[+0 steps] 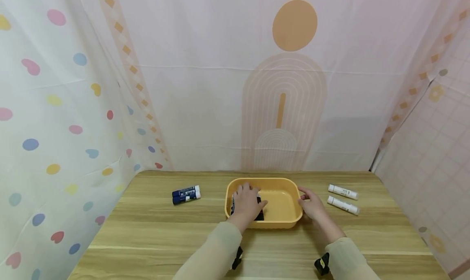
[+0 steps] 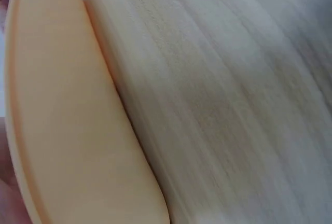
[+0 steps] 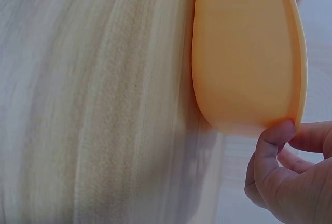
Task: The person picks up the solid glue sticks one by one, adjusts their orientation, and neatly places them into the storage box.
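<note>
A shallow orange-yellow tray (image 1: pixel 282 223) stands on the wooden table. My left hand (image 1: pixel 247 202) reaches over its near rim into the left part, fingers spread above dark navy-and-white items (image 1: pixel 260 214), mostly hidden beneath the palm. The thumb stands apart from the fingers. At the tray's right end, my right hand (image 1: pixel 312 204) holds the rim; the right wrist view shows its thumb and curled fingers (image 3: pixel 275 133) at the tray's corner. Only the tray's outer wall (image 2: pixel 78 110) and a bit of hand show in the left wrist view.
Two dark blue tubes with white ends (image 1: pixel 186 194), like glue sticks, lie side by side left of the tray. To its right are two white tubes, one farther (image 1: pixel 343 191) and one nearer (image 1: pixel 343 205). Patterned curtains (image 1: pixel 205 108) enclose the table's back and sides.
</note>
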Demonstrator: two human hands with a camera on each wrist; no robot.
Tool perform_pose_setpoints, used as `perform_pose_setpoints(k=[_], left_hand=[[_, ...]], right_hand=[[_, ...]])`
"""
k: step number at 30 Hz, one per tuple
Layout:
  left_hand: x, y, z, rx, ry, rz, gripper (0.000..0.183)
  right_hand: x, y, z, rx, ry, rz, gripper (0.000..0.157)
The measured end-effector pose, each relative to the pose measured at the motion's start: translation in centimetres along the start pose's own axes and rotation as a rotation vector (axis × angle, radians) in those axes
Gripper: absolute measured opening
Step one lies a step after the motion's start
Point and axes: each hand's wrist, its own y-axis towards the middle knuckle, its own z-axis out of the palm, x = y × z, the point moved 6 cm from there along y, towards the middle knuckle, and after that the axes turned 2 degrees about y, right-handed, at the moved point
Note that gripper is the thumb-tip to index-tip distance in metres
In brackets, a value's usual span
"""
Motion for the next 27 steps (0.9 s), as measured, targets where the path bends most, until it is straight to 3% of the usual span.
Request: perform_pose_setpoints(k=[4,7,11,16,21,24,27], left_hand=[[0.8,-0.4,-1.7,-0.100,-0.177,0.050,0.039],[2.3,-0.7,-2.8,-0.188,-0.244,0.070,0.037],[5.5,-1.2,-3.8,-0.282,-0.290,0.073,0.039],[10.3,-2.2,-4.9,-0.338,-0.313,0.074,0.045],[14.6,-3.5,-4.7,-0.287,-0.098,0.073,0.056],[16.8,-3.9,-4.0,-0.183,0.025,0.049,0.060],[18.5,-4.2,-3.2,-0.080,0.083,0.014,0.062]], right_hand=[[0.0,0.0,-0.1,-0.005,-0.010,-0.011,0.046],[0.1,0.0,-0.1,-0.008,-0.016,-0.025,0.045],[0.2,-0.1,-0.1,-0.010,-0.010,-0.029,0.045],[0.2,-0.2,-0.1,-0.010,-0.008,-0.030,0.045],[0.4,-0.3,0.0,-0.008,-0.009,-0.031,0.045],[0.3,-0.2,0.0,-0.016,-0.010,-0.032,0.044],[0.2,-0.1,0.0,-0.015,-0.006,-0.036,0.044]])
